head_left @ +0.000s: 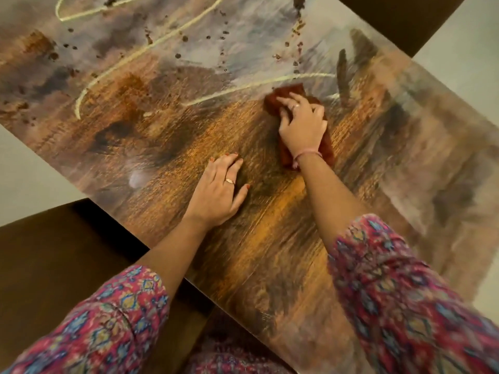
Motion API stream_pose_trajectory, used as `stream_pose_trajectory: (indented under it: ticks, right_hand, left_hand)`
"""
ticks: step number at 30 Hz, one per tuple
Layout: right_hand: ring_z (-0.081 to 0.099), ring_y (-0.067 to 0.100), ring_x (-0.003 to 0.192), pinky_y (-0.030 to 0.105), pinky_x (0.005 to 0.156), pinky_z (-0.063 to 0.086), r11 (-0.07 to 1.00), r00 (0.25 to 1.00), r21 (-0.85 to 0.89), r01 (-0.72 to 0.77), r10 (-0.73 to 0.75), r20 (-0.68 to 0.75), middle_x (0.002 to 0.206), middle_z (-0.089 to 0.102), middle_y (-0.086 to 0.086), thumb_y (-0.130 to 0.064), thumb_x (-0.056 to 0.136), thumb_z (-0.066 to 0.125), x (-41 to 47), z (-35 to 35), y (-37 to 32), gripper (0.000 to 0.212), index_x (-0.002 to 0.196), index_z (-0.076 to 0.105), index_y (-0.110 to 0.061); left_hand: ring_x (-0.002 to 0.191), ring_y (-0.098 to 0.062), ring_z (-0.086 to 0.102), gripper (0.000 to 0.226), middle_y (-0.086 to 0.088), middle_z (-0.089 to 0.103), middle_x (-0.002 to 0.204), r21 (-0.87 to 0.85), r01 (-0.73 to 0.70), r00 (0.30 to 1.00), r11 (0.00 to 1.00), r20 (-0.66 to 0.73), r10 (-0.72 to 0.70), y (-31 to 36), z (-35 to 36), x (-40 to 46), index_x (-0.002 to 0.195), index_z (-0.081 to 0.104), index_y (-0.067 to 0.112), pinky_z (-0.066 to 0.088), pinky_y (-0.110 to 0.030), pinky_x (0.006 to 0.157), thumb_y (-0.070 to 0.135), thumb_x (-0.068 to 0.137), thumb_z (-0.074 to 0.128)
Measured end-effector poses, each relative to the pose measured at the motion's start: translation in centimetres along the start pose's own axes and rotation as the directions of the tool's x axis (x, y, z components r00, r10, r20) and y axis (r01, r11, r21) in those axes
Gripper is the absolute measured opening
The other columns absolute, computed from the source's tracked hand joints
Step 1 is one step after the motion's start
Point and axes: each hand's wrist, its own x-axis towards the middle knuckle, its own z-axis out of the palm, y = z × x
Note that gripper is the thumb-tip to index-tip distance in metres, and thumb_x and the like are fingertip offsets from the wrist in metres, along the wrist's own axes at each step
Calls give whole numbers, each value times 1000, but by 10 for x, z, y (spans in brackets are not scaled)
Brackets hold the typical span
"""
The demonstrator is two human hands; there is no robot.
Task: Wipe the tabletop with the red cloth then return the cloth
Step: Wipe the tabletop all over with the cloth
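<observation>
One tabletop (162, 136), one red cloth (280, 98), two hands, left (217, 191) and right (302, 122), two rings.

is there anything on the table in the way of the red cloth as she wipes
Nothing visible does. The right hand presses the crumpled red cloth flat on the glossy patterned brown tabletop; the left hand rests flat, nearer the person.

Pale floor (464, 49) shows past my patterned brown surface (162, 147) on both sides. A dark brown seat (54, 265) sits at my lower left, another dark piece (399, 20) at the far corner. Warm light.
</observation>
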Motion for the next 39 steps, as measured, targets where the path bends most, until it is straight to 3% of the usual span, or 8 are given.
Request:
stream_pose_trajectory:
  ticks: [2, 9, 16, 19, 22, 29, 35, 39]
  right_hand:
    - [38, 21, 123, 43, 97, 37, 986, 990, 94, -140, 142, -15, 143, 43, -22, -30, 96, 46, 2, 2, -14, 32, 121, 59, -46]
    - [50, 21, 112, 36, 85, 39, 928, 926, 9, 373, -373, 53, 137, 53, -15, -22, 90, 54, -74, -14, 43, 38, 122, 60, -43]
    - [39, 26, 122, 41, 96, 30, 905, 886, 55, -422, 424, -189, 145, 41, -18, -28, 97, 41, 51, -32, 73, 37, 128, 55, -43]
    - [43, 25, 113, 39, 85, 35, 999, 998, -2, 51, -51, -40, 140, 48, -15, -25, 92, 47, -6, 0, 19, 37, 124, 58, -41]
    - [50, 25, 105, 35, 76, 40, 898, 892, -11, 441, -437, 117, 135, 54, -15, -25, 89, 55, -44, -1, 26, 37, 121, 61, -42]
    - [35, 24, 127, 42, 102, 29, 902, 888, 112, -418, 432, -159, 145, 42, -17, -27, 97, 41, 60, -29, 61, 37, 127, 57, -42]
    - [49, 31, 111, 41, 78, 45, 996, 998, -80, 28, -33, -59, 136, 54, -3, -25, 96, 46, -64, -5, 25, 34, 126, 61, -32]
    - [41, 31, 120, 44, 93, 40, 990, 996, -129, -56, 46, -76, 141, 46, -5, -27, 97, 42, 25, -22, 56, 37, 129, 55, -36]
  left_hand:
    - [132, -34, 38, 58, -18, 44, 140, 29, 22, 1000, 999, 12, -22, 0, 2, 1, 137, 43, 1, 25, -47, 114, 41, 95, 42]
    - [129, -32, 42, 59, -16, 47, 138, 91, 41, 999, 995, -2, -41, 1, 5, 2, 135, 46, 2, 28, -43, 113, 44, 94, 40]
    - [129, -33, 42, 59, -16, 47, 138, 75, 62, 998, 995, -6, -61, 0, 6, 4, 133, 50, 2, 30, -45, 112, 45, 93, 40]
    - [129, -32, 42, 59, -16, 47, 138, 86, 63, 998, 994, -2, -64, 0, 6, 3, 133, 50, 3, 29, -44, 112, 46, 93, 39]
    - [128, -32, 44, 58, -15, 48, 137, 89, 58, 998, 994, 3, -59, -1, 6, 4, 133, 50, 3, 31, -45, 111, 45, 93, 41]
    - [131, -31, 42, 59, -16, 48, 139, 76, 70, 997, 995, 31, -72, -2, 3, 3, 134, 49, 3, 28, -44, 113, 45, 94, 40]
    - [128, -31, 44, 58, -16, 51, 136, 104, 50, 999, 993, 16, -52, -1, 4, 6, 132, 52, 2, 26, -41, 113, 45, 94, 41]
    - [127, -31, 45, 57, -16, 52, 134, 99, 55, 998, 994, -8, -54, -1, 2, 5, 130, 53, 2, 22, -38, 112, 44, 93, 41]
